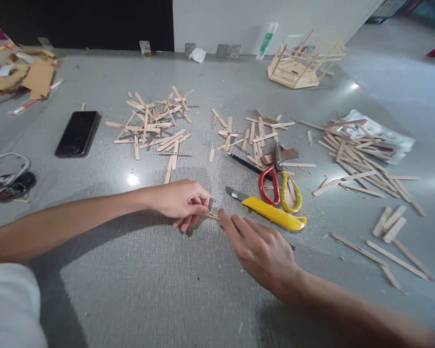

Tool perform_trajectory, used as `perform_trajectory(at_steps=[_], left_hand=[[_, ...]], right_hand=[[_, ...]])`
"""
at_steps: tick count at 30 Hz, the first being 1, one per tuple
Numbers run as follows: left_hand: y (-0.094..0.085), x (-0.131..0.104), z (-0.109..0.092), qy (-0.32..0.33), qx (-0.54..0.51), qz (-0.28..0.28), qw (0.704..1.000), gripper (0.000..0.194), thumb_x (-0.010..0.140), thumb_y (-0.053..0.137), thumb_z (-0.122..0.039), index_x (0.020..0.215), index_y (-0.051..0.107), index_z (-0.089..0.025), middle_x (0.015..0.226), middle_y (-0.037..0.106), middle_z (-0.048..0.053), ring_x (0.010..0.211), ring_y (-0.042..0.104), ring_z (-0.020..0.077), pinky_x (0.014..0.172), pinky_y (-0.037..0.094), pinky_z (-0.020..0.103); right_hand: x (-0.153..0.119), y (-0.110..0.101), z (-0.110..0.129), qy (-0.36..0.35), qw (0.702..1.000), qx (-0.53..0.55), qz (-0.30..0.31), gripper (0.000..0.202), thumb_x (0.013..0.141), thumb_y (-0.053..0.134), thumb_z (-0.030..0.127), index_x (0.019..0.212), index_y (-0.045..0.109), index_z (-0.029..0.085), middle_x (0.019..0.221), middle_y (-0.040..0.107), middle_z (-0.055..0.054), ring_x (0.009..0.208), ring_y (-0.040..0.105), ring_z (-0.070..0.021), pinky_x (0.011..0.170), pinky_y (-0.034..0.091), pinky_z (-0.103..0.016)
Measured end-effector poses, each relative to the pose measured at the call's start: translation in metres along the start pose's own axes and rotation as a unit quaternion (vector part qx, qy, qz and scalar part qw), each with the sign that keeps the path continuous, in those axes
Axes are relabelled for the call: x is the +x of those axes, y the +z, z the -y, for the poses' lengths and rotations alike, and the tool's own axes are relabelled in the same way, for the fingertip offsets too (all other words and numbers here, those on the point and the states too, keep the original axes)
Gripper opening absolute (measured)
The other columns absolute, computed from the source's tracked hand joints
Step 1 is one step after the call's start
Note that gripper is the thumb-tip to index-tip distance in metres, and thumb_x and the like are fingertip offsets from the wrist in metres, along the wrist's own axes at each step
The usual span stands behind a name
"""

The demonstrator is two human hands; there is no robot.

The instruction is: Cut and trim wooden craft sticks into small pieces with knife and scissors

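Observation:
Near the middle of the table, my left hand pinches a short wooden craft stick between thumb and forefinger. Its remaining fingers curl loosely below. My right hand meets the stick's right end with its fingertips, the other fingers folded under the palm. A thin dark tip pokes out behind the right hand; what it belongs to is hidden. Just beyond the right hand lies a yellow utility knife with its blade out. Scissors with one red and one yellow handle rest behind it, beside a black pen.
Heaps of craft sticks lie at the back, with more sticks at the right by a plastic packet. A stick frame stands at the back right. A phone, cables and cardboard are at left.

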State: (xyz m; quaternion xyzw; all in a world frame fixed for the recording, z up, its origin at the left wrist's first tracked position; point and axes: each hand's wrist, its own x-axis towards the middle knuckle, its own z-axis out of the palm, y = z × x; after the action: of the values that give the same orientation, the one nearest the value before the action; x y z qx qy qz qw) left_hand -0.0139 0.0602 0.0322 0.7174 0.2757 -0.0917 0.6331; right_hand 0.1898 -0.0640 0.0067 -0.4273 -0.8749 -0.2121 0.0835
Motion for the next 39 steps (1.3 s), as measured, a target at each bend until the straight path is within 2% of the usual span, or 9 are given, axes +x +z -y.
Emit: perform_trajectory(at_steps=[13, 21, 33, 39], left_hand=[[0.0, 0.0005, 0.0023, 0.008, -0.013, 0.002, 1.0, 0.027, 0.098, 0.055, -0.03, 0.077, 0.055, -0.014, 0.065, 0.07, 0.005, 0.048, 0.066, 0.0139, 0.04, 0.048, 0.019], [-0.0002, -0.0009, 0.0009, 0.003, -0.008, 0.0, 1.0, 0.028, 0.098, 0.056, -0.031, 0.077, 0.056, -0.014, 0.066, 0.07, 0.006, 0.048, 0.067, 0.0141, 0.04, 0.049, 0.02], [0.0003, 0.0005, 0.0044, 0.014, -0.008, -0.001, 1.0, 0.031, 0.098, 0.057, -0.037, 0.076, 0.055, -0.014, 0.064, 0.07, 0.005, 0.046, 0.065, 0.0127, 0.04, 0.047, 0.019], [0.0003, 0.0005, 0.0025, 0.006, -0.013, -0.002, 1.0, 0.029, 0.097, 0.057, -0.034, 0.076, 0.055, -0.015, 0.063, 0.069, 0.004, 0.043, 0.063, 0.0116, 0.04, 0.047, 0.019]], right_hand=[[0.004, -0.0053, 0.0019, -0.009, 1.0, -0.021, 0.017, 0.031, 0.088, 0.045, -0.003, 0.106, 0.067, 0.008, 0.066, 0.058, 0.0, 0.054, 0.053, -0.0126, 0.049, 0.038, -0.03], [-0.0027, -0.0009, 0.0004, -0.005, 1.0, -0.011, -0.013, 0.029, 0.092, 0.044, 0.0, 0.109, 0.066, 0.008, 0.068, 0.06, 0.001, 0.057, 0.053, -0.0122, 0.052, 0.039, -0.029], [-0.0001, -0.0015, 0.0004, -0.009, 1.0, 0.005, 0.001, 0.033, 0.088, 0.046, -0.001, 0.112, 0.066, 0.009, 0.069, 0.061, 0.0, 0.057, 0.052, -0.0129, 0.051, 0.039, -0.029], [0.0014, -0.0016, 0.0007, -0.017, 1.0, 0.0, 0.015, 0.032, 0.086, 0.047, -0.002, 0.11, 0.065, 0.008, 0.069, 0.06, 0.0, 0.056, 0.053, -0.0129, 0.048, 0.037, -0.03]])
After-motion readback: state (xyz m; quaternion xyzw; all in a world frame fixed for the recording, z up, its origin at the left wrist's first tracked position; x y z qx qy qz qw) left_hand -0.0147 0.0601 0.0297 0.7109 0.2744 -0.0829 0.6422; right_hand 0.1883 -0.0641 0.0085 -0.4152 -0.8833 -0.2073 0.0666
